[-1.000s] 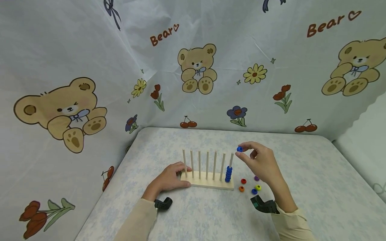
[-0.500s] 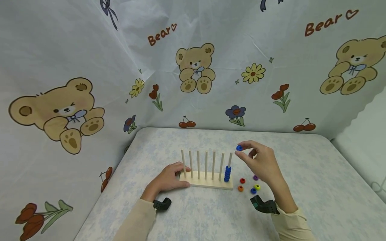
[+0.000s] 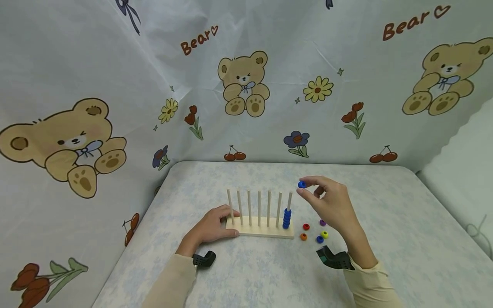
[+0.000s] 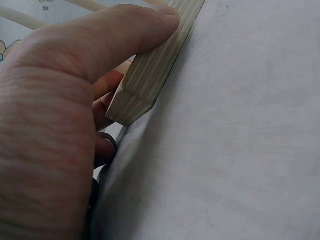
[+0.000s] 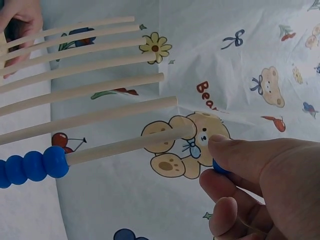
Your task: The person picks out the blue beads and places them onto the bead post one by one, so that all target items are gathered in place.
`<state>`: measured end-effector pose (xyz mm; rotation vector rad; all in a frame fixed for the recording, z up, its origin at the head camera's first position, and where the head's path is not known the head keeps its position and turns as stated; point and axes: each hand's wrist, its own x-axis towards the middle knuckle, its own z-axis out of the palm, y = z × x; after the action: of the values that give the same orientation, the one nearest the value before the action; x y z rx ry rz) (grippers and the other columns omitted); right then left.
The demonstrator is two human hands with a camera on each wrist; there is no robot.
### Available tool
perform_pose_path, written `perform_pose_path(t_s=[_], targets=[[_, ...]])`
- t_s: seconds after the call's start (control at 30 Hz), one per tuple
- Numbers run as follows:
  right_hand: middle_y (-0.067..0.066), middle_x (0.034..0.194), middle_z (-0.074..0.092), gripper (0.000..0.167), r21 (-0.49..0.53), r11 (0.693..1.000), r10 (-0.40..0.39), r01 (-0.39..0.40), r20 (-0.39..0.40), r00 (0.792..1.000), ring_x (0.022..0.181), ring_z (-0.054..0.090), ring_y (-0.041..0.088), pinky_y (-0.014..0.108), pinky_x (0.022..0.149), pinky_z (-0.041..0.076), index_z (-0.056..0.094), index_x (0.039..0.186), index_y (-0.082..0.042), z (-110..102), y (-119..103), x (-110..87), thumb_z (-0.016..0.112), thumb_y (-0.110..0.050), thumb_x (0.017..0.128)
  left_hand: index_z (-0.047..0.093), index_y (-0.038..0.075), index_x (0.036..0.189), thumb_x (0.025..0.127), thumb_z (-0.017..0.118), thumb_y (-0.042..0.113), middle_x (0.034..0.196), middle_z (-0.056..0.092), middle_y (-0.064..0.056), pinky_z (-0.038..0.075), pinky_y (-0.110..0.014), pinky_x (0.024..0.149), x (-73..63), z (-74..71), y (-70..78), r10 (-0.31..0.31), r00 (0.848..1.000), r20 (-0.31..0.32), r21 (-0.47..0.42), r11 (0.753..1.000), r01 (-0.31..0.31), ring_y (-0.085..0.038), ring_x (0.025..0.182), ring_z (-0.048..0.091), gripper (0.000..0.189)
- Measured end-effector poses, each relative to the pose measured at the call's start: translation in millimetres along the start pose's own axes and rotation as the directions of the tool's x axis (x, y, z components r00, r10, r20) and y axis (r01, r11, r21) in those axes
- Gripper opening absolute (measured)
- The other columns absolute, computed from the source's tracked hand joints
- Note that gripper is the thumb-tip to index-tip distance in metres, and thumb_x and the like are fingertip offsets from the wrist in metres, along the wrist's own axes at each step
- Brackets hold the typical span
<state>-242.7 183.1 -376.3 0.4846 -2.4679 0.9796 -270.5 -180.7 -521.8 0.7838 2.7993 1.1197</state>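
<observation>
A wooden peg stand with a row of several upright pegs stands on the table. On its rightmost peg sits a stack of blue beads; the other pegs are bare. My left hand grips the stand's left end, thumb along the front edge in the left wrist view. Up near the top of the rightmost peg, my right hand pinches a blue bead between thumb and fingers, a little to the right of the peg tip. In the right wrist view the thumb mostly hides that bead.
Loose beads lie on the table right of the stand: red, orange, purple, yellow and blue. A bear-printed sheet hangs behind the table.
The head view has shifted slightly, so everything sits a little further left and up. The right hand still pinches the blue bead near the rightmost peg; the left hand keeps its grip.
</observation>
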Motion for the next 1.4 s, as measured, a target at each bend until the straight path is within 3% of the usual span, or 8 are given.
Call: perform_pose_path(t_s=[0.4, 0.87, 1.4], targets=[[0.003, 0.103, 0.074, 0.028, 0.003, 1.0, -0.016, 0.016, 0.003, 1.0, 0.063, 0.053, 0.011, 0.025, 0.042, 0.038, 0.072, 0.117, -0.015, 2.2, -2.3, 0.3, 0.076, -0.024, 0.091, 0.064, 0.047, 0.118, 0.077, 0.08, 0.061, 0.119, 0.06, 0.025, 0.048, -0.035, 0.096, 7.2, 2.7, -2.5, -0.025, 1.0, 0.006, -0.019, 1.0, 0.025, -0.001, 0.108, 0.057, 0.046], [0.006, 0.102, 0.075, 0.026, 0.05, 0.994, -0.095, 0.095, -0.016, 0.995, 0.063, 0.052, 0.008, 0.022, 0.05, 0.039, 0.074, 0.117, -0.013, 8.8, -7.2, 1.2, 0.075, -0.018, 0.092, 0.065, 0.044, 0.119, 0.078, 0.079, 0.06, 0.119, 0.061, 0.022, 0.048, -0.034, 0.093, 5.7, 1.6, -4.0, -0.016, 1.0, -0.001, -0.005, 1.0, 0.016, -0.004, 0.106, 0.057, 0.047], [0.004, 0.107, 0.073, 0.028, 0.056, 0.995, -0.079, 0.077, 0.031, 0.996, 0.064, 0.053, 0.009, 0.024, 0.049, 0.04, 0.072, 0.121, -0.014, 13.3, -12.7, -2.5, 0.073, -0.014, 0.093, 0.065, 0.043, 0.118, 0.078, 0.08, 0.058, 0.12, 0.061, 0.023, 0.048, -0.035, 0.094, 2.2, -0.2, -2.6, -0.01, 1.0, -0.003, -0.003, 1.0, 0.01, -0.003, 0.107, 0.058, 0.045]])
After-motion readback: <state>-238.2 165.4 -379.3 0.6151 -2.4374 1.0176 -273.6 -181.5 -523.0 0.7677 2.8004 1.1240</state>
